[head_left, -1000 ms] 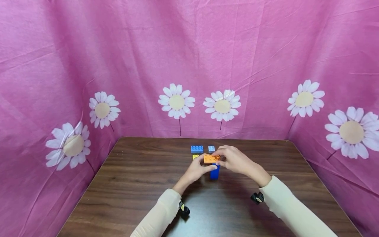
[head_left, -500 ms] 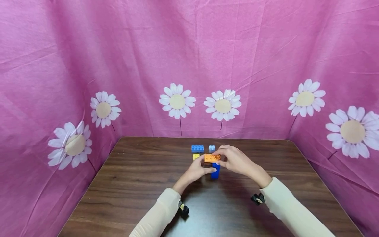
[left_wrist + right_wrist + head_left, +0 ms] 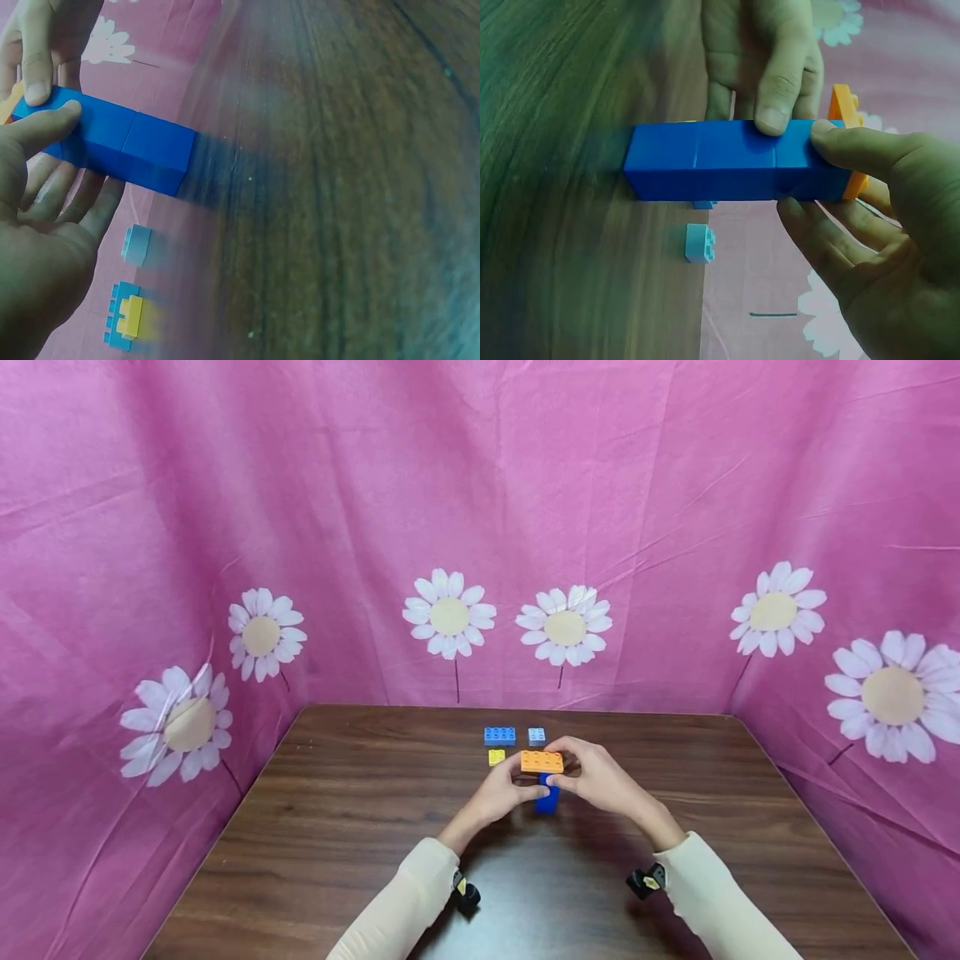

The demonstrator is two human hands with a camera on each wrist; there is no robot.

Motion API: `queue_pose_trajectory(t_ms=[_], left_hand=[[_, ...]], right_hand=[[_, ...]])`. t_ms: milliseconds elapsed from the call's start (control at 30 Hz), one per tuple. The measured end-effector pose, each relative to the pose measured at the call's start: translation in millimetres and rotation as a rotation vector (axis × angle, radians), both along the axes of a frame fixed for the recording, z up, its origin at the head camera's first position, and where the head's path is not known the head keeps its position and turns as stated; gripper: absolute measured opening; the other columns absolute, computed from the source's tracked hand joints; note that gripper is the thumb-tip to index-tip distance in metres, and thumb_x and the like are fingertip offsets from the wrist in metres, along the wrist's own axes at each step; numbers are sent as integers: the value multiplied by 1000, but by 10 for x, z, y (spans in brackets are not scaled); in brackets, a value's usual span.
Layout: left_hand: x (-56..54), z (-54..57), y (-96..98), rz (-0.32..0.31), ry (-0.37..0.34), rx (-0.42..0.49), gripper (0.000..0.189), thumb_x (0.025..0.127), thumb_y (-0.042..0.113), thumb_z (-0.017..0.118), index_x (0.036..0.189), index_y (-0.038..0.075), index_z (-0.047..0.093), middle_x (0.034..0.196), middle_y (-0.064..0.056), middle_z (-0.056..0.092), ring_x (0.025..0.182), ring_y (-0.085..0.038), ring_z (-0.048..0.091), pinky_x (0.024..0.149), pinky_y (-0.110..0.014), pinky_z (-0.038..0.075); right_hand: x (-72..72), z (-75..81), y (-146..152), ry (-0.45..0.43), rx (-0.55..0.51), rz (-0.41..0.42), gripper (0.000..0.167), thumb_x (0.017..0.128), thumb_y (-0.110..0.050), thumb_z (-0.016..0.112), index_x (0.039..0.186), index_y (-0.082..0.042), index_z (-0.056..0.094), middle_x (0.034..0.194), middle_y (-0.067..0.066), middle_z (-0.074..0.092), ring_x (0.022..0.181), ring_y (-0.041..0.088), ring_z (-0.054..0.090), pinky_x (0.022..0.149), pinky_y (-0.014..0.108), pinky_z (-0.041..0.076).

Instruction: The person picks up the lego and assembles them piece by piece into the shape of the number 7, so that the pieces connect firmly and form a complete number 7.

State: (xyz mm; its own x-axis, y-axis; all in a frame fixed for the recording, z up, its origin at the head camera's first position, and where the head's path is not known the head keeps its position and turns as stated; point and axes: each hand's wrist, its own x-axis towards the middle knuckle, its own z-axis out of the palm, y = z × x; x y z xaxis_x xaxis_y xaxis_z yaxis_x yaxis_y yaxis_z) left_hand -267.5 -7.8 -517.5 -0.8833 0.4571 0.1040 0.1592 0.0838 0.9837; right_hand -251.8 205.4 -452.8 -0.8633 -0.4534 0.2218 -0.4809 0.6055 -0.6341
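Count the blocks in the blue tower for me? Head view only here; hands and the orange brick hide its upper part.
Observer: Three. The right wrist view shows two seams across the blue tower.
Operator: Which block is the right thumb on?
Observer: The top block. The right wrist view has the right hand with its thumb on that block's face, above the upper seam.
Operator: Any gap under the orange?
Observer: None that I can see in the right wrist view, along the visible part of the joint between the orange brick and the top block. The thumb covers the rest, so I can't confirm it's fully seated.
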Motion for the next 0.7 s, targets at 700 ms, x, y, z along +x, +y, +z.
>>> queue_pose_trajectory(t_ms=[700], left_hand=[[-33,-75,-386,1,7,58,31,102,-7,61,131,-18,59,118,-34,70,106,-43,75,94,-38,64]], right_hand=[[41,9,512,43,-11,-207,45,90,-11,84,133,-6,70,120,12,77,105,30,71,88,47,61]])
